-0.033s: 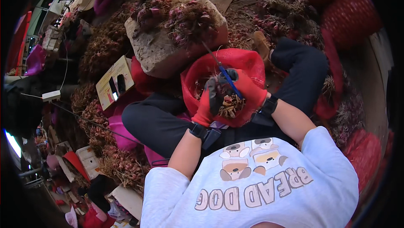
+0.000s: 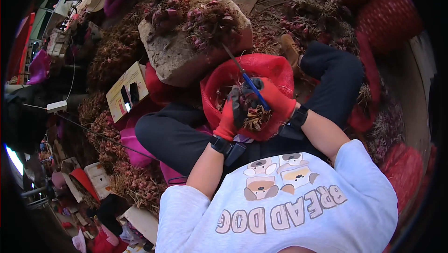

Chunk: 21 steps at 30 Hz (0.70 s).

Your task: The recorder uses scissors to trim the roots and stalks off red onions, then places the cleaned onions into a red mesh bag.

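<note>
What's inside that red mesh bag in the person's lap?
Inside the red mesh bag dry brownish roots and stems show, in a bunch gripped by the gloved left hand. The right hand holds blue-handled scissors over it. Deeper contents are hidden by both hands.

A bunch of shallots (image 2: pixel 249 113), with dry brown roots and reddish bulbs, is gripped in the left hand (image 2: pixel 231 115), which is covered by a red glove with dark fingertips. A blue-handled tool (image 2: pixel 249 85) with a long thin shaft is held in the red-gloved right hand (image 2: pixel 275 101), tilted up and away towards the upper left. Both are held just above the open mouth of a red mesh sack (image 2: pixel 275 68), which rests in the lap.
</note>
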Each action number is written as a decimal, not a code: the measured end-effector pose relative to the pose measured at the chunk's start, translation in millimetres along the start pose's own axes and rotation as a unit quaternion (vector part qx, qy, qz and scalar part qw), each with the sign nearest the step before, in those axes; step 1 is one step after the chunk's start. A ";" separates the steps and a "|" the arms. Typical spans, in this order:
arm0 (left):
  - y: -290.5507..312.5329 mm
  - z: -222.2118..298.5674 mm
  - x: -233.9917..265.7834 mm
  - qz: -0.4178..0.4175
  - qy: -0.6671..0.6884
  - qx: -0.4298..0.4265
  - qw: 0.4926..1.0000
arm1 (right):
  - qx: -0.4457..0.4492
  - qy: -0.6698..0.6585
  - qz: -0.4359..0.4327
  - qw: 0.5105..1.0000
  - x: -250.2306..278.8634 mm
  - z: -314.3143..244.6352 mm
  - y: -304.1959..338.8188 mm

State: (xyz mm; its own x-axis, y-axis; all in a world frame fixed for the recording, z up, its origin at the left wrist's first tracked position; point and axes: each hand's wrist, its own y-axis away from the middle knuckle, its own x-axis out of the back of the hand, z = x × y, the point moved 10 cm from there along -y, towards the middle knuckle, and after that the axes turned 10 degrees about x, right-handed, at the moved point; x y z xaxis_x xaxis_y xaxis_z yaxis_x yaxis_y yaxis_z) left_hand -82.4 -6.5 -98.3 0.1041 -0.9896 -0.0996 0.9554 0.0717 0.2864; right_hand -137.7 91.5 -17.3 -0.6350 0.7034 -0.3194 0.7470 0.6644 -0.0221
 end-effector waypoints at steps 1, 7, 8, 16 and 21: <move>6.2 19.4 -7.7 0.008 -0.006 -0.019 1.000 | -0.043 -0.069 0.011 0.997 4.8 10.2 5.0; 12.8 42.7 -16.9 -0.038 0.542 0.159 0.824 | -0.103 -0.097 -0.005 0.990 13.0 1.5 -0.4; 8.8 43.2 -6.4 -0.047 0.532 0.136 0.835 | -0.076 0.095 0.004 0.993 28.4 -10.6 -0.9; 7.7 79.8 16.1 -0.170 0.602 0.076 0.777 | 0.023 0.609 -0.030 0.792 -7.8 -97.7 45.4; 11.9 73.2 41.2 0.006 0.383 -0.020 0.923 | 0.091 0.628 -0.004 0.772 -32.7 -102.7 52.7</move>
State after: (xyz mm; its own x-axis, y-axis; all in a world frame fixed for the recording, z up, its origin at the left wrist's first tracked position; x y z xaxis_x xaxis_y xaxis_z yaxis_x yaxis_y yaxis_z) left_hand -86.9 -55.6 -29.3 0.2656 -0.6108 -0.7459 0.9606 0.1018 0.2587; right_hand -97.8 129.4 89.3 -0.2433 0.4654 0.8510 0.6849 0.7037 -0.1890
